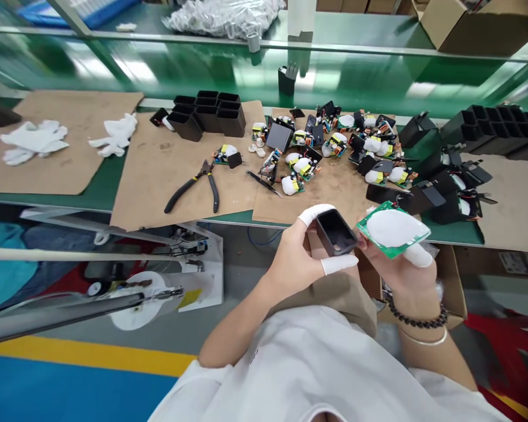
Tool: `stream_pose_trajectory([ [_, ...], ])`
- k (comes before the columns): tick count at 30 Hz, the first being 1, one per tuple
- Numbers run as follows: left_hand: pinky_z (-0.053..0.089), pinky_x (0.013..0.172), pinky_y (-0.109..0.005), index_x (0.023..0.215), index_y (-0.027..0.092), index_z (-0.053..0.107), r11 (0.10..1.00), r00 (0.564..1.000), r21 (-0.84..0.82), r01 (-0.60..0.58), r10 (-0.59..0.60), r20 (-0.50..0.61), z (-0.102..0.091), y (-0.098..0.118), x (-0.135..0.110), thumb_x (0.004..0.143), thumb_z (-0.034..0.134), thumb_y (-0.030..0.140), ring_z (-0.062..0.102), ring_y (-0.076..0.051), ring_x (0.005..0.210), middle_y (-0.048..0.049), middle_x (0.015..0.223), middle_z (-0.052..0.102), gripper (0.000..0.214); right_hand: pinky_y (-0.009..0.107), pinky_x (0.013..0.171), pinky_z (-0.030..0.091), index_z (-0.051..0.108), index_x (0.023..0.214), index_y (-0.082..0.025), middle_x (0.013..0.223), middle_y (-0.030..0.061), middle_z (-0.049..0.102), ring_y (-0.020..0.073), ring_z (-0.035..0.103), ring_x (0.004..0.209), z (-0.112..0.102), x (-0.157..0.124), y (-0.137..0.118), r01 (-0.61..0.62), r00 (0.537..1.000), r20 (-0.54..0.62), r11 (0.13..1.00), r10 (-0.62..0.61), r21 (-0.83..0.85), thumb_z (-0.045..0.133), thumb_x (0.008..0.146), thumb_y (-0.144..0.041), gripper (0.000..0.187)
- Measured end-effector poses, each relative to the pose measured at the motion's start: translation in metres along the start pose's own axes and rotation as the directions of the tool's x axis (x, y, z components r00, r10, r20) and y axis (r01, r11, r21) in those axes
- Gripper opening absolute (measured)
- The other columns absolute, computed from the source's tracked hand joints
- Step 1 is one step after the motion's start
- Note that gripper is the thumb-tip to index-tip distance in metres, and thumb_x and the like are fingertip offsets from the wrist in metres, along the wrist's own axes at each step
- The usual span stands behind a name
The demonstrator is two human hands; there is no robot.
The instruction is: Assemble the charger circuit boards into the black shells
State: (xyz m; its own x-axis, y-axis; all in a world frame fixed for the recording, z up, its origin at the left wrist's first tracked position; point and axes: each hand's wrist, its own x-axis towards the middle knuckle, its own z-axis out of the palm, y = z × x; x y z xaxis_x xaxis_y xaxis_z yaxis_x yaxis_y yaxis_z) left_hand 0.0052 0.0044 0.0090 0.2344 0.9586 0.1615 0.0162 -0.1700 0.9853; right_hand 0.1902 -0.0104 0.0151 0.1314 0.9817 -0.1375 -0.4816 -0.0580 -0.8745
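Observation:
My left hand [301, 252], with white finger cots on thumb and index finger, grips a black plastic adapter housing [335, 232]. The housing's open end faces up toward me. In my right hand [405, 269] is a green circuit board [393, 230] with a large white pad on its face; a white cot covers at least one finger. The board and the housing are close together in front of my lap, just off the bench edge. Several circuit board assemblies [302, 166] with white blobs and yellow parts lie on the cardboard beyond my hands.
Black-handled cutting pliers [195, 186] and tweezers [264, 183] lie on the cardboard [154, 170]. Open black housings [209, 114] stand at the back, with more housings [497, 129] at the right. White gloves [35, 140] lie at the left. A plugged adapter [287, 80] stands behind.

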Motion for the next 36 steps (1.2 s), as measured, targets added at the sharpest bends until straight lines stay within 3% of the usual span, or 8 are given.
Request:
stream_pose_trajectory([
  [4, 0.055, 0.105, -0.045, 0.132, 0.018, 0.056, 0.904, 0.959, 0.422, -0.066, 0.175, -0.224, 0.019, -0.036, 0.027, 0.069, 0.094, 0.048, 0.070, -0.033, 0.119, -0.0146, 0.126, 0.073, 0.080, 0.027, 0.053, 0.045, 0.075, 0.091, -0.028, 0.088, 0.0004, 0.070, 0.0141, 0.055, 0.069, -0.001, -0.001, 0.018, -0.031, 0.994, -0.098, 0.971, 0.055, 0.236, 0.096, 0.055, -0.060, 0.052],
  [10, 0.052, 0.093, -0.048, 0.119, 0.012, 0.058, 0.641, 0.895, 0.767, -0.011, 0.348, -0.279, 0.049, -0.092, 0.054, 0.075, 0.081, 0.070, 0.070, -0.036, 0.103, -0.0212, 0.109, 0.072, 0.076, 0.025, 0.058, 0.048, 0.076, 0.088, -0.025, 0.090, 0.0024, 0.071, 0.0133, 0.057, 0.073, -0.017, 0.008, 0.034, 0.047, 0.971, -0.239, 0.969, 0.013, 0.241, 0.098, 0.054, -0.050, 0.048],
  [14, 0.046, 0.098, -0.049, 0.133, 0.011, 0.053, 0.695, 0.886, 0.717, 0.051, 0.301, -0.354, 0.059, -0.095, 0.047, 0.085, 0.066, 0.075, 0.066, -0.037, 0.109, -0.0249, 0.121, 0.068, 0.081, 0.026, 0.063, 0.050, 0.076, 0.090, -0.028, 0.095, 0.0007, 0.073, 0.0135, 0.060, 0.076, -0.026, 0.012, 0.039, 0.145, 0.955, -0.273, 0.984, -0.113, 0.100, 0.095, 0.060, -0.042, 0.039],
  [18, 0.040, 0.107, -0.055, 0.138, 0.011, 0.051, 0.767, 0.911, 0.636, 0.083, 0.200, -0.360, 0.068, -0.087, 0.037, 0.104, 0.050, 0.049, 0.061, -0.038, 0.121, -0.0258, 0.128, 0.065, 0.051, 0.025, 0.068, 0.052, 0.076, 0.091, -0.027, 0.095, -0.0012, 0.073, 0.0130, 0.060, 0.079, -0.026, 0.019, 0.044, 0.224, 0.921, -0.315, 0.973, -0.228, -0.050, 0.091, 0.063, -0.032, 0.032],
  [23, 0.043, 0.112, -0.054, 0.149, 0.015, 0.041, 0.839, 0.973, 0.544, -0.029, 0.149, -0.177, 0.048, -0.074, 0.028, 0.086, 0.079, 0.046, 0.056, -0.036, 0.131, -0.0230, 0.140, 0.059, 0.080, 0.033, 0.086, 0.059, 0.076, 0.097, -0.027, 0.107, 0.0012, 0.077, 0.0195, 0.069, 0.097, -0.030, 0.034, 0.035, 0.247, 0.918, -0.263, 0.946, -0.298, -0.208, 0.095, 0.054, -0.028, 0.047],
  [27, 0.048, 0.113, -0.047, 0.163, 0.022, 0.023, 0.943, 0.999, 0.329, -0.042, 0.037, 0.022, 0.013, -0.065, 0.057, 0.071, 0.090, 0.028, 0.060, -0.028, 0.125, -0.0200, 0.163, 0.041, 0.114, 0.040, 0.095, 0.060, 0.076, 0.097, -0.026, 0.109, 0.0019, 0.078, 0.0245, 0.071, 0.106, -0.032, 0.061, 0.023, 0.259, 0.951, -0.095, 0.925, -0.294, -0.277, 0.099, 0.042, -0.029, 0.059],
  [31, 0.051, 0.110, -0.042, 0.149, 0.015, 0.052, 0.974, 0.983, 0.225, -0.005, -0.037, 0.182, -0.002, -0.059, 0.088, 0.070, 0.085, 0.016, 0.064, -0.026, 0.119, -0.0153, 0.147, 0.061, 0.086, 0.042, 0.101, 0.059, 0.077, 0.098, -0.026, 0.108, 0.0008, 0.079, 0.0247, 0.071, 0.106, -0.027, 0.083, 0.018, 0.284, 0.956, 0.012, 0.917, -0.293, -0.280, 0.102, 0.039, -0.030, 0.065],
  [36, 0.057, 0.096, -0.037, 0.136, 0.017, 0.063, 0.967, 0.990, 0.225, -0.121, 0.100, 0.101, 0.007, -0.037, 0.071, 0.072, 0.086, 0.020, 0.067, -0.019, 0.095, -0.0086, 0.127, 0.073, 0.068, 0.046, 0.113, 0.053, 0.079, 0.106, -0.027, 0.124, 0.0050, 0.076, 0.0301, 0.065, 0.128, -0.015, 0.065, 0.010, 0.443, 0.896, 0.198, 0.824, -0.397, -0.353, 0.098, 0.058, -0.038, 0.053],
])
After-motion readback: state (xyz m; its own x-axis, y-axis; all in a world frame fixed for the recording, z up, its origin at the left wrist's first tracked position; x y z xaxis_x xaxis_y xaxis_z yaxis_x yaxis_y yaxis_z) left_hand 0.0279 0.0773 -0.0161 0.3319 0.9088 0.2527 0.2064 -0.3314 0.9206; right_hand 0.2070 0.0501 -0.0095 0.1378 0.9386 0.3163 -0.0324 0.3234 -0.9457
